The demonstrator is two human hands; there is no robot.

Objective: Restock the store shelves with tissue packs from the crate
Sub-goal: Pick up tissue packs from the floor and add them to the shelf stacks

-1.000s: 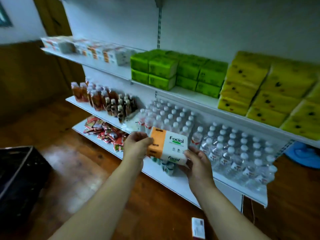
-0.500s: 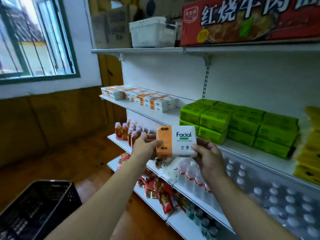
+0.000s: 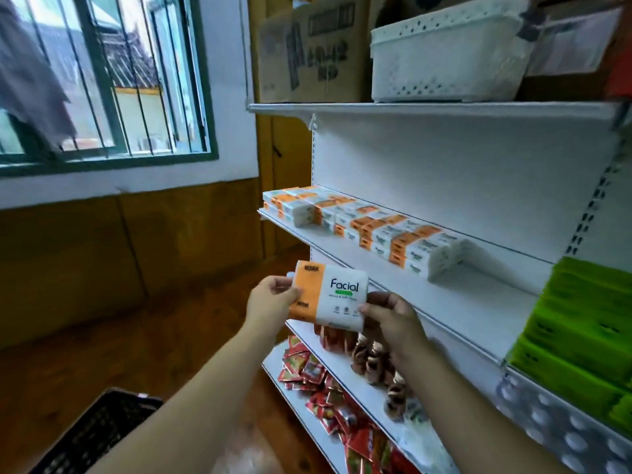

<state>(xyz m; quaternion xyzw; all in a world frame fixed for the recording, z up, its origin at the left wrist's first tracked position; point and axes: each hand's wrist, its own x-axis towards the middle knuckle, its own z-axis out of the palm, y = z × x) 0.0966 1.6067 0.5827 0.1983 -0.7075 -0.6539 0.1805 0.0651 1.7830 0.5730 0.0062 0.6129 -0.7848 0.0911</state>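
Head view: a soft, seemingly light tissue pack [image 3: 333, 292] was pinched at both ends by the left hand [image 3: 272, 301] and right hand [image 3: 391, 314].

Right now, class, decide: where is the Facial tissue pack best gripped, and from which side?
By its short ends, left hand and right hand from opposite sides: the tissue pack is a flat rectangle, printed face toward the camera.

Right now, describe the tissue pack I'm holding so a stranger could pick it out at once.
On the white shelving unit right of the window, find the row of orange-and-white tissue packs. Just below its left end, the held pack sits between the left hand and right hand. Alone among them it is off the shelf, its Facial label facing the camera.
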